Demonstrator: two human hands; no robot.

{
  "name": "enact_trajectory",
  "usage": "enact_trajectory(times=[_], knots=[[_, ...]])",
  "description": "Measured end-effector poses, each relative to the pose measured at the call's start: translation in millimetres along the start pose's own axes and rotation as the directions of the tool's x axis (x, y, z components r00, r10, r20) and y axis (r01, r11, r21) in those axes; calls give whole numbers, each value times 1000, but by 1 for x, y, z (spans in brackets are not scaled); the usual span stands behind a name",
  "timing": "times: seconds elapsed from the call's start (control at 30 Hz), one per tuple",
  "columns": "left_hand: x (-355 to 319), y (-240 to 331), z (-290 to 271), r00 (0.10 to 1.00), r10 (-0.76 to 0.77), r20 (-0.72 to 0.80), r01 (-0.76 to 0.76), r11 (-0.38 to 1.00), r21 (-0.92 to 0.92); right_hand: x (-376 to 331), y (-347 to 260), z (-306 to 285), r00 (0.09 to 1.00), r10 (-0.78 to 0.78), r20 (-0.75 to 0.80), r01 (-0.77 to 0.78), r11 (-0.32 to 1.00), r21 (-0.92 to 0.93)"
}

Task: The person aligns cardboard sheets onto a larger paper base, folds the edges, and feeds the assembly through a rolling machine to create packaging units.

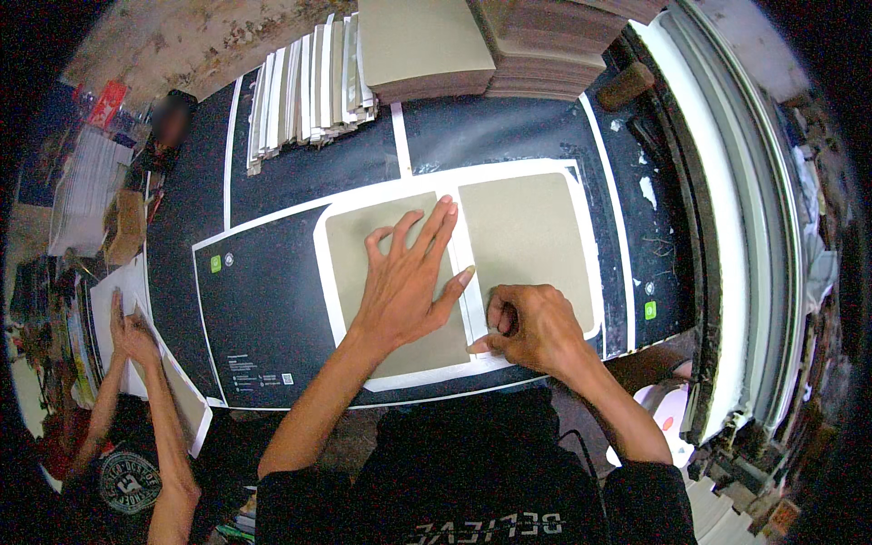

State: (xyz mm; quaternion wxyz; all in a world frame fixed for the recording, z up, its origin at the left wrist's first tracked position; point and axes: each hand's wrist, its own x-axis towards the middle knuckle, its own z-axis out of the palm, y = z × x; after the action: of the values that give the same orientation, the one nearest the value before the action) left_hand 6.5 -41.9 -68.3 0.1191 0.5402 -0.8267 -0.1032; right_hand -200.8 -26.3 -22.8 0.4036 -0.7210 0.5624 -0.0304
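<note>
A white cover sheet [321, 250] with rounded corners lies on the dark worktop, carrying two grey boards. My left hand [400, 291] lies spread on the left board [350, 250], its fingers stretched away from me and its thumb reaching over the narrow white strip [474, 318] between the boards. Close to the near end of that strip, my right hand [538, 329] is curled, with a fingertip low at the strip's edge. Whatever it may hold is hidden by the fingers. The right board [531, 227] lies flat beside it.
Stacked grey boards [431, 54] stand at the far side, beside a row of board strips [309, 86]. A long metal-edged machine part [727, 227] borders the right. At left, another person's hands [136, 336] rest on a white-edged sheet. A brown block [625, 86] sits at far right.
</note>
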Motion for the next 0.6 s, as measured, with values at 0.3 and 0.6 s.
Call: enact_trajectory(times=[0.3, 0.6], knots=[[-1, 1, -2, 1000, 6, -20, -6, 1000, -16, -1, 2, -1, 999, -4, 37, 3, 1000, 22], [0, 1, 0, 1000, 4, -21, -5, 1000, -21, -1, 3, -3, 998, 5, 57, -6, 1000, 12]])
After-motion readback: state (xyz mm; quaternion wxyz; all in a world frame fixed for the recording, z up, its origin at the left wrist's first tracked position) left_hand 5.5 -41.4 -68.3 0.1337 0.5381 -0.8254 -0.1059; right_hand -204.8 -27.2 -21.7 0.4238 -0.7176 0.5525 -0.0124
